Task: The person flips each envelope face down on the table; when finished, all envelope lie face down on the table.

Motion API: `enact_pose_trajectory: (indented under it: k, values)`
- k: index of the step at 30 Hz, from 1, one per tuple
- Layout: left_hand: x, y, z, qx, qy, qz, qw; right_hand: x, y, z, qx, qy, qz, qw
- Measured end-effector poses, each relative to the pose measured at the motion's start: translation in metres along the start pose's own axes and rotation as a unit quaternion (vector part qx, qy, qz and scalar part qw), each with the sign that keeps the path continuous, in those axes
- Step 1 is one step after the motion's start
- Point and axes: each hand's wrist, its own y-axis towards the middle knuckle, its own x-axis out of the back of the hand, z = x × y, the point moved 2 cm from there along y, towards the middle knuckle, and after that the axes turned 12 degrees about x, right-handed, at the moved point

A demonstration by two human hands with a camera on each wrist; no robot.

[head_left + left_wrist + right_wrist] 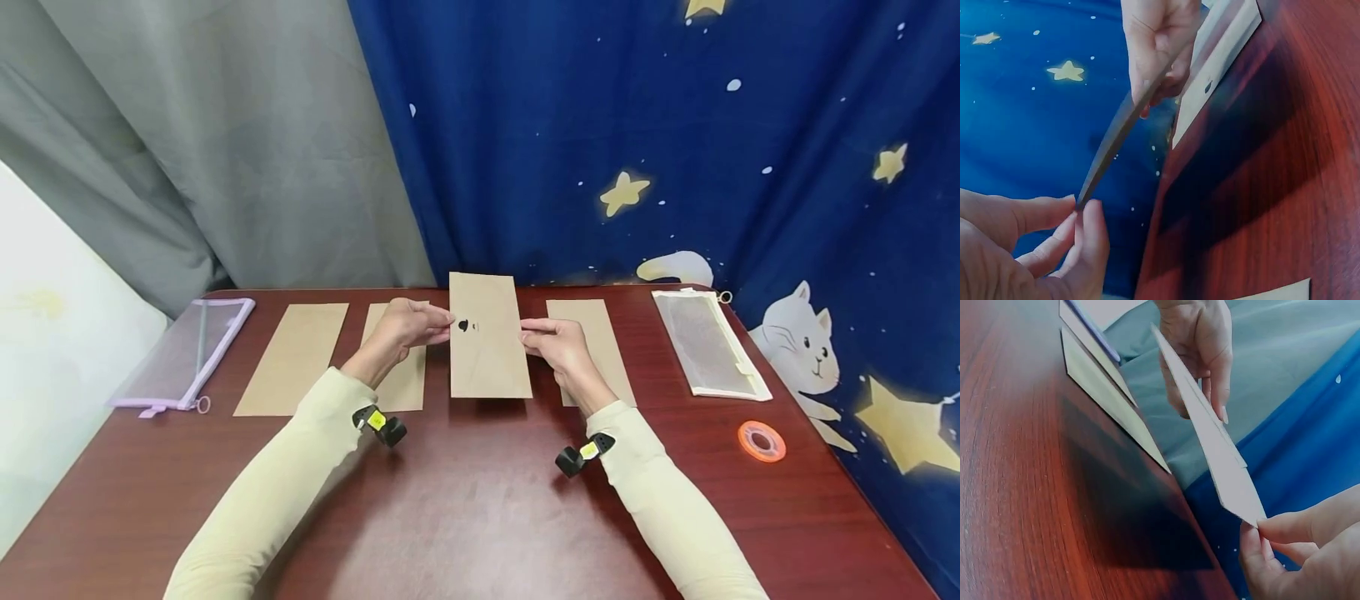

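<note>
A flat rectangular piece of brown kraft paper with small black print is held up over the table, tilted toward me. My left hand pinches its left edge near mid-height between thumb and fingers. At the opposite edge, my right hand grips it the same way. In the right wrist view, a folded layer shows along the face of the brown paper. Seen nearly edge-on in the left wrist view, the paper bows slightly. Its shadow falls on the table below.
Matching brown paper pieces lie on the dark red table: one far left, one behind my left hand, one behind my right. A purple zip pouch lies left; a white zip pouch and orange ring lie right.
</note>
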Motion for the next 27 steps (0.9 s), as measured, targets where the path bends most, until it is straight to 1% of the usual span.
enact_pose_trajectory:
  k: [4,9,10,11,12,13,14,15,17,18,19,21,22,24,27]
  values:
    - [0.0,-0.004,-0.004,-0.009,-0.004,-0.004,0.9999,0.001,0.0,0.002,0.003,-0.012,0.01,0.9999]
    - [-0.003,-0.006,-0.008,-0.009,-0.02,0.005,0.9997,0.003,0.001,0.002,0.012,-0.039,0.026,0.9988]
    - [-0.004,-0.007,-0.009,-0.011,-0.025,0.006,0.9996,0.003,0.001,0.001,0.022,-0.051,0.029,0.998]
    - [-0.005,-0.008,-0.01,-0.013,-0.029,0.005,0.9995,0.003,0.001,0.002,0.041,-0.083,0.029,0.9953]
    - [-0.005,-0.009,-0.012,-0.018,-0.034,0.002,0.9993,0.002,0.001,0.004,0.07,-0.125,0.026,0.9894]
    - [-0.005,-0.01,-0.013,-0.023,-0.039,-0.003,0.999,-0.001,0.0,0.006,0.103,-0.167,0.022,0.9804]
    - [-0.005,-0.012,-0.015,-0.028,-0.044,-0.008,0.9986,-0.005,-0.002,0.01,0.14,-0.211,0.015,0.9674]
    - [-0.005,-0.013,-0.016,-0.032,-0.049,-0.013,0.9982,-0.01,-0.006,0.015,0.178,-0.254,0.008,0.9507]
    - [-0.005,-0.015,-0.018,-0.039,-0.056,-0.022,0.9974,-0.023,-0.015,0.028,0.251,-0.329,-0.005,0.9103]
    - [-0.005,-0.016,-0.019,-0.041,-0.059,-0.025,0.9971,-0.031,-0.02,0.034,0.281,-0.345,-0.001,0.8958]
    - [-0.006,-0.017,-0.02,-0.042,-0.062,-0.027,0.9968,-0.039,-0.026,0.041,0.302,-0.356,0.01,0.8845]
    - [-0.008,-0.017,-0.022,-0.042,-0.064,-0.032,0.9966,-0.056,-0.037,0.054,0.33,-0.385,0.032,0.861]
    - [-0.009,-0.017,-0.023,-0.045,-0.066,-0.035,0.9962,-0.064,-0.041,0.059,0.339,-0.409,0.04,0.8464]
    - [-0.01,-0.018,-0.024,-0.048,-0.065,-0.046,0.9957,-0.079,-0.047,0.066,0.343,-0.459,0.05,0.818]
    - [-0.011,-0.02,-0.024,-0.054,-0.065,-0.058,0.9947,-0.094,-0.051,0.07,0.336,-0.537,0.05,0.7722]
